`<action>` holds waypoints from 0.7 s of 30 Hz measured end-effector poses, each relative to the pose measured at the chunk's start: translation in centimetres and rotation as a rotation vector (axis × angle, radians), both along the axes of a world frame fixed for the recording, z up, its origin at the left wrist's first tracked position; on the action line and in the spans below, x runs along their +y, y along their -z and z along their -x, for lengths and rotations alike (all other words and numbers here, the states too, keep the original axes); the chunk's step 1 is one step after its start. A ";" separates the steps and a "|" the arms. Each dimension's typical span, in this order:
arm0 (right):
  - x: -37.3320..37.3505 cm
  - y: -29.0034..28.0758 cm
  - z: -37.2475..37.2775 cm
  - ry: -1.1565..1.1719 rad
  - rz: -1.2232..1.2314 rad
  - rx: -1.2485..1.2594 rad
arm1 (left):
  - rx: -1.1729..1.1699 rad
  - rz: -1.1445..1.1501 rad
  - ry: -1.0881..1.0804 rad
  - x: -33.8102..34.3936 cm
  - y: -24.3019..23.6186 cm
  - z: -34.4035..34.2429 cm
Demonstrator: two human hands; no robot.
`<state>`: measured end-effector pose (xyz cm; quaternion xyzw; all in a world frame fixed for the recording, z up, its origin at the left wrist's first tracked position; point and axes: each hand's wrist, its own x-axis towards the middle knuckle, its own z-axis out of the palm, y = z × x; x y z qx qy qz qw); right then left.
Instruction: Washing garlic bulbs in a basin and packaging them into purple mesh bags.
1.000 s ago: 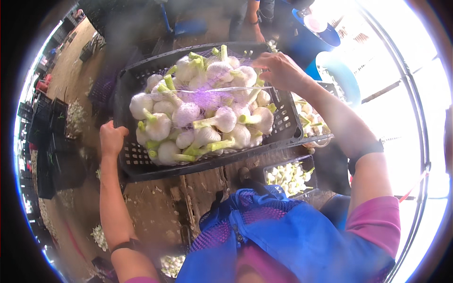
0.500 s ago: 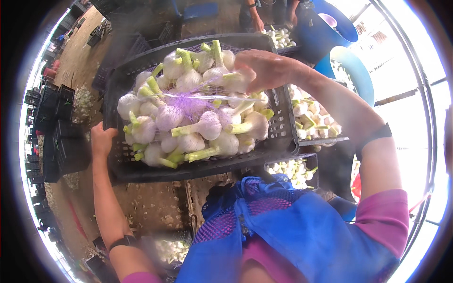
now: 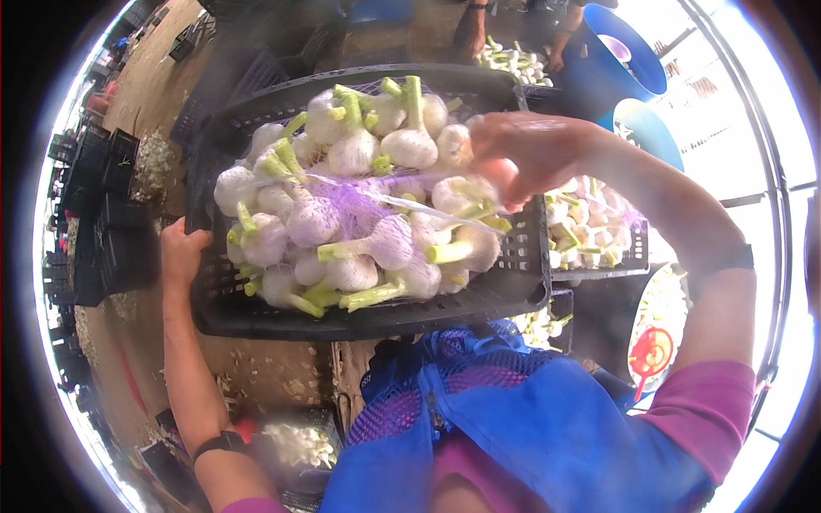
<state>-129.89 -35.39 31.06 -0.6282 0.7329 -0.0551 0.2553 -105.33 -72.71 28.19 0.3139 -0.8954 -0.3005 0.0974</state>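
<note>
A black plastic crate [image 3: 376, 323] stands in front of me, heaped with white garlic bulbs [image 3: 329, 224] on short green stems. Purple netting [image 3: 363, 205] lies over the bulbs, and a thin white strap [image 3: 410, 203] crosses it. My left hand [image 3: 181, 252] is closed on the crate's left rim, thumb over the edge. At the right end of the heap, my right hand [image 3: 534, 158] bends down over the outermost bulbs. Its fingers are blurred and partly hidden, so whether they grip anything cannot be made out.
More garlic fills a crate [image 3: 603, 274] to the right. Blue tubs [image 3: 623, 56] stand at the far right, and a red perforated scoop [image 3: 652, 352] lies in a round container. A co-worker's hand [image 3: 469, 34] shows at the top. Stacked black crates [image 3: 128, 252] line the left.
My right hand has moved right and down along the heap, and the white strap's right end has dropped lower. My left hand stays on the rim.
</note>
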 end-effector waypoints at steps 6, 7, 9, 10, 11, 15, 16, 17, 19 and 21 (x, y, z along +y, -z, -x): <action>-0.7 -0.2 0.4 -0.072 -0.051 -0.039 | 0.009 -0.052 0.004 0.2 -0.4 0.1; -0.7 0.0 0.7 -0.076 -0.050 -0.033 | 0.014 -0.053 0.003 0.1 -0.3 0.0; -0.6 0.2 1.3 -0.007 -0.073 -0.220 | 0.017 -0.055 -0.002 -0.1 -0.2 -0.1; -0.7 0.1 1.4 -0.046 -0.092 -0.238 | -0.002 -0.053 0.002 -0.2 -0.2 0.0; -0.9 0.1 1.7 -0.051 -0.094 -0.242 | -0.021 -0.052 0.005 -0.2 -0.2 0.0; -1.6 0.5 1.9 -0.012 -0.159 -0.318 | -0.007 -0.066 -0.004 0.3 -0.3 0.1; -2.0 1.2 1.5 -0.053 -0.120 -0.156 | -0.012 -0.069 -0.003 0.6 -0.4 0.3; -2.1 1.9 1.2 -0.092 -0.081 0.005 | -0.002 -0.087 -0.025 0.9 -0.5 0.5; -1.7 1.9 -0.7 -0.164 0.051 0.228 | 0.013 -0.096 -0.049 0.6 -0.5 0.5; -1.1 0.7 -1.8 -0.087 0.075 0.138 | -0.030 -0.013 -0.019 -0.1 0.0 -0.2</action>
